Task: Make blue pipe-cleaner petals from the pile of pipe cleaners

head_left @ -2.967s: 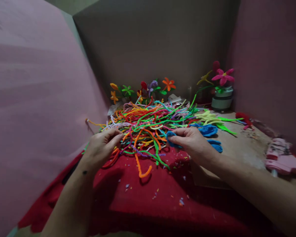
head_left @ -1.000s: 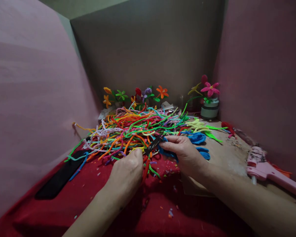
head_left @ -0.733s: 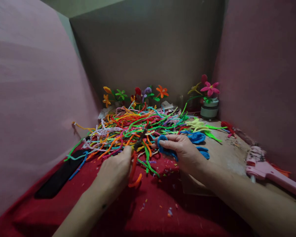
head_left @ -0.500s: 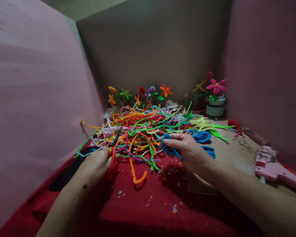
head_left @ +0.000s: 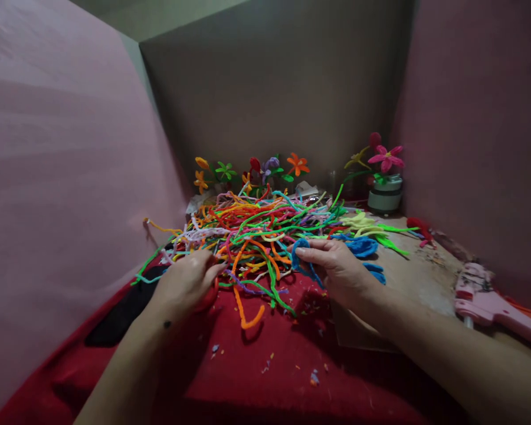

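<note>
My left hand [head_left: 184, 282] is closed around scissors at the near left edge of the pile. A bit of their red-orange handle [head_left: 209, 296] shows below my fingers; the blades are hidden. Between the thumb and fingers of my right hand [head_left: 343, 265] is a blue pipe cleaner [head_left: 298, 255], bent into a loop with a tail hanging down. A tangled heap of colourful pipe cleaners [head_left: 265, 221] spreads beyond both hands. Blue petal-like loops [head_left: 360, 246] lie just behind my right hand.
A pink glue gun [head_left: 491, 307] rests at the right on a brown board [head_left: 418, 289]. Pipe-cleaner flowers [head_left: 297, 163] stand along the back, near a pale green jar [head_left: 384, 198]. A black flat object [head_left: 115, 321] lies at left. Scraps dot the red cloth [head_left: 248, 378].
My left hand has moved slightly right and turned, so the scissor blades seen before are now hidden. The right hand stays nearly still with the blue pipe cleaner.
</note>
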A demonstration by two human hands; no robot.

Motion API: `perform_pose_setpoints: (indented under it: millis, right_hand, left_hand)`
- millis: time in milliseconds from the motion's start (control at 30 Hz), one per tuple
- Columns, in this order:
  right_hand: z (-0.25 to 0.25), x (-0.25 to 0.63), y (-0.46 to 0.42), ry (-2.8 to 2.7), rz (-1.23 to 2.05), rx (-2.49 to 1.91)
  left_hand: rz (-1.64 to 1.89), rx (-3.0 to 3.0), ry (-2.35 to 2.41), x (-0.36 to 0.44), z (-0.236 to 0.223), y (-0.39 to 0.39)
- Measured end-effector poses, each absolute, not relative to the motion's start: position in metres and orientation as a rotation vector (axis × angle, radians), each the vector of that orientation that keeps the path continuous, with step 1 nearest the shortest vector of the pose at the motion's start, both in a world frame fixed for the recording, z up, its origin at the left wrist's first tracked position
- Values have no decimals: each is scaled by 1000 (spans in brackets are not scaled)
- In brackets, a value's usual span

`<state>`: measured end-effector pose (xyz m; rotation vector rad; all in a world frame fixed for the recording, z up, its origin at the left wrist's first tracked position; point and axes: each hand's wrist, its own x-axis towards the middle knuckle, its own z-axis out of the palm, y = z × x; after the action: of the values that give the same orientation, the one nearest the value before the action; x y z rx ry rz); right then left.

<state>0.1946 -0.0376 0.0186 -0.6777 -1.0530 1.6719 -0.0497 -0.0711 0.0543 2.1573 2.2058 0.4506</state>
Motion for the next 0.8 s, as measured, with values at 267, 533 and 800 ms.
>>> perform_pose_setpoints:
  millis: [267,533,800]
  right_hand:
    - [19,196,-38,-1013,1660,-619]
    - [12,198,-31,-1062,1617,-672]
    - [19,198,-35,-1110,1578,-722]
  left_hand:
    - [796,1390,1056,48,56,-60]
    - [906,1232,939,54,32,-46]
    - [856,1126,814,53,28,-45]
